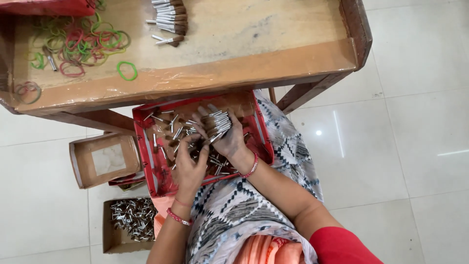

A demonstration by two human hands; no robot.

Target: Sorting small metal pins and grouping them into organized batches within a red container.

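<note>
- Bundle of small metal-capped brushes (217, 123) sits in right hand (227, 139), silver ends fanning toward 2 o'clock past the fingertips; fingers curled round it, thumb side hidden, so grip = closed on bundle.
- Left hand (189, 166) at 7 o'clock of the bundle, just beside right hand; fingers bent down among loose brushes (168, 128), pinching at something small, can't tell if one is actually held.
- Both hands over a red tray (146, 156) resting on the lap; loose pcs scattered across its floor, mostly at 9–10 o'clock of the bundle.
- Red bangle on each wrist; patterned grey/white cloth (234, 215) under the tray, at 6 o'clock.
- At 12 o'clock: wooden work table (254, 63) w/ raised edge, tape-wrapped front lip.
- On table, finished brush stacks (171, 19) at 11 o'clock, well apart from hands.
- Coloured rubber bands (83, 41) heaped at far 10 o'clock; one green band (127, 71) lies alone nr the table lip.
- On floor at 9 o'clock: open cardboard box (105, 159), just beside tray.
- At 7–8 o'clock: 2nd cardboard box (115, 239) holding silver metal ferrules (133, 217).
- White floor tiles (415, 122) at 3 o'clock.
</note>
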